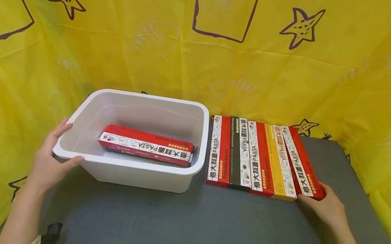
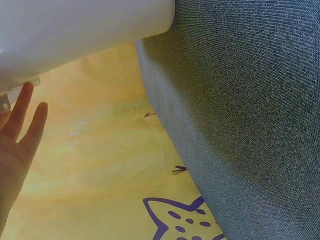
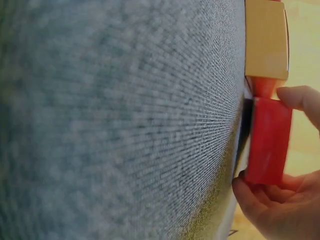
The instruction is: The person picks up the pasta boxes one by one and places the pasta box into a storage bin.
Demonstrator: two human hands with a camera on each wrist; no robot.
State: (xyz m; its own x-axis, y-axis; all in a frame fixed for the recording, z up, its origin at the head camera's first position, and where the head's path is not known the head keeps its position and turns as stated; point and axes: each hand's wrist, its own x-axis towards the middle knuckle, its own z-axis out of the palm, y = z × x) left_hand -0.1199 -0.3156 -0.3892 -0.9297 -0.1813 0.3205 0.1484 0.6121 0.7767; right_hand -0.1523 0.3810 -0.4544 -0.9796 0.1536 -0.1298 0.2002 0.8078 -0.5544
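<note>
A white plastic bin [image 1: 142,176] stands on the left, and my left hand [image 1: 51,159] holds its near-left corner, thumb at the front rim and fingertips at the side rim. In the left wrist view, two fingers of the left hand [image 2: 17,145] reach fairly straight beneath the rim. Inside the bin, a red-and-white pasta box [image 1: 146,145] lies on top of another, mostly hidden box. My right hand [image 1: 330,207] grips the near end of the rightmost red pasta box [image 1: 303,163]. Thumb and fingers close around that red box end [image 3: 270,142] in the right wrist view.
Left of the gripped box lie a yellow pasta box [image 1: 280,164], another red one [image 1: 259,161], a black one [image 1: 237,158] and a further red one [image 1: 220,155], side by side. A grey tabletop [image 1: 172,228] meets a yellow patterned curtain [image 1: 174,64] behind.
</note>
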